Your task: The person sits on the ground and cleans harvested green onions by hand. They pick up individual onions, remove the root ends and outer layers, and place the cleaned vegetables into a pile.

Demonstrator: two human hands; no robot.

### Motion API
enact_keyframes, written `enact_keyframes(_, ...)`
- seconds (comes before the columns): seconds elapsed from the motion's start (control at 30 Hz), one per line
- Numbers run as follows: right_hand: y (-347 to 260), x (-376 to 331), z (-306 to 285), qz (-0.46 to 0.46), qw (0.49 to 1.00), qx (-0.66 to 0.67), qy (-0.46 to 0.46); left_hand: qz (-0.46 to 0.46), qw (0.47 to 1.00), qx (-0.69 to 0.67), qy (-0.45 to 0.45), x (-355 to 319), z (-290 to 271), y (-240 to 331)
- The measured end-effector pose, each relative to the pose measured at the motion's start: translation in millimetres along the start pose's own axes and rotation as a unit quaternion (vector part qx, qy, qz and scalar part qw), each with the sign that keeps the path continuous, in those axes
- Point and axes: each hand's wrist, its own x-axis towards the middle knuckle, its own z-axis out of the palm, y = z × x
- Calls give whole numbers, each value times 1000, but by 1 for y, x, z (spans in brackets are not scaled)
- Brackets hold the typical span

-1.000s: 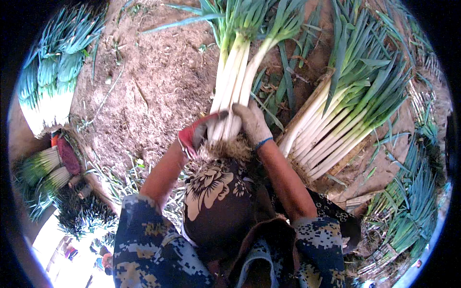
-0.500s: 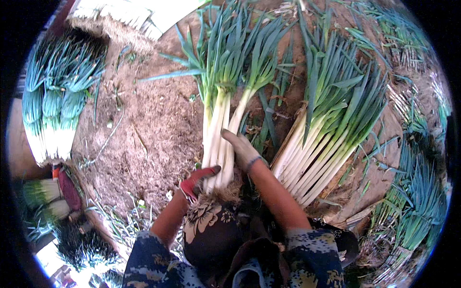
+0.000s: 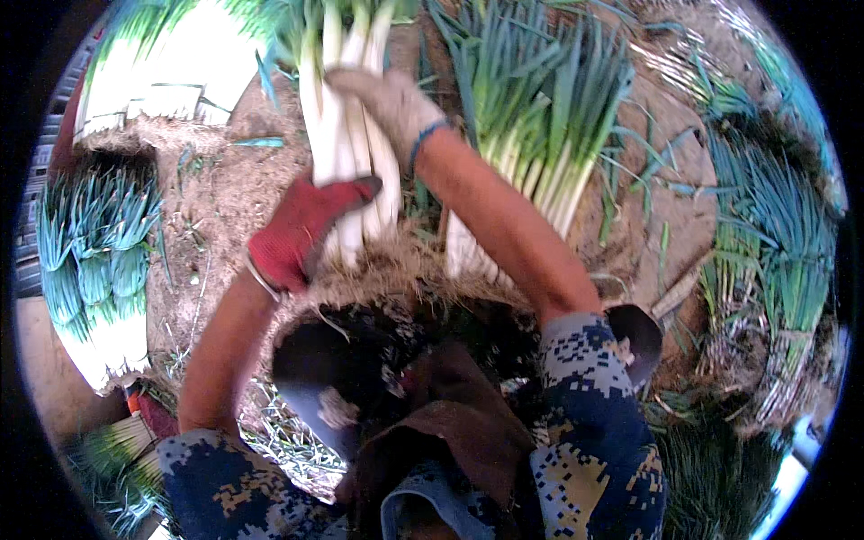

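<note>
A bunch of long green onions [image 3: 331, 139] with thick white stems lies in front of me, roots toward my lap. My left hand [image 3: 301, 229], in a red glove with dark fingertips, is wrapped round the lower stems just above the roots. Higher up, my right hand [image 3: 391, 99] in a pale glove curls over the same stems, its thumb across their front. The bunch's leaf tops run out of the upper edge. To the right lies a loose pile of green onions [image 3: 540, 135], its lower stems partly behind my right forearm.
Tied green onion bundles [image 3: 94, 270] stand at the left, with a brightly lit stack [image 3: 171, 85] behind them. More green onions [image 3: 783, 243] lie along the right side. Bare soil [image 3: 225, 207] with leaf scraps lies between. My dark-clad knees are close below the roots.
Both hands and the bunch are farther up and left in the picture, and the view itself has shifted. Both hands keep their hold on the stems.
</note>
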Motion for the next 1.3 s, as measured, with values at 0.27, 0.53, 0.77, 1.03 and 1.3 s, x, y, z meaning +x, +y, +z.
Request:
enact_keyframes(0.27,-121,-59,-92,-178,981,-74,28,65,980,-60,-179,45,101,20)
enact_keyframes(0.53,104,-139,-217,93,876,-325,343,-151,951,119,-241,183,199,-252)
enact_keyframes(0.77,237,-173,-232,96,861,-299,399,-218,923,266,-173,186,199,-307)
enact_keyframes(1.03,200,-166,-214,186,845,-266,425,74,934,349,33,127,226,-327)
enact_keyframes(1.3,180,-163,-207,263,842,-332,335,42,889,453,56,127,215,-322)
